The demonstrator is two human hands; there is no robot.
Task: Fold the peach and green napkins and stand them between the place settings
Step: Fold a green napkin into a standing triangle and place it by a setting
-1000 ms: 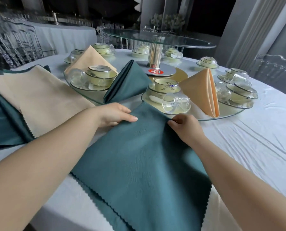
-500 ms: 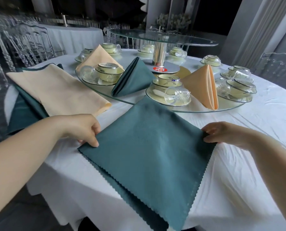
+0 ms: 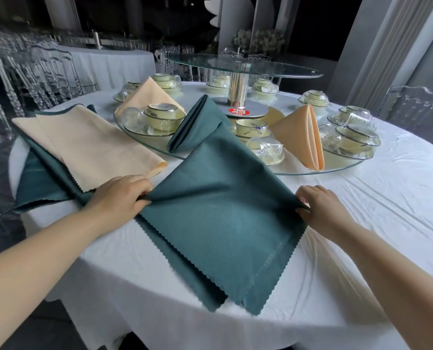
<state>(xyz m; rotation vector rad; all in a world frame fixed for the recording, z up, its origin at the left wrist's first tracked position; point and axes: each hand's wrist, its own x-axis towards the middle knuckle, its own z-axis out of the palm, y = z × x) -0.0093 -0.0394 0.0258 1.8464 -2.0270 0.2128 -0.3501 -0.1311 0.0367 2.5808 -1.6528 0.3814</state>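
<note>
green napkin (image 3: 218,210) corners pinched by left hand (image 3: 119,198) and right hand (image 3: 321,210), near bowl (image 3: 252,127) on plate (image 3: 277,160).

Round white-clothed table (image 3: 362,210) under green napkin (image 3: 223,223), napkin stack (image 3: 96,147), glass turntable (image 3: 293,166)

A red oval label (image 3: 238,111) lay on the silver base (image 3: 259,109) under the post (image 3: 237,88) of the glass turntable. It bore white digits that looked like "21", a little blurred. A blue mark on one bowl (image 3: 253,127) was too small to read.
</note>
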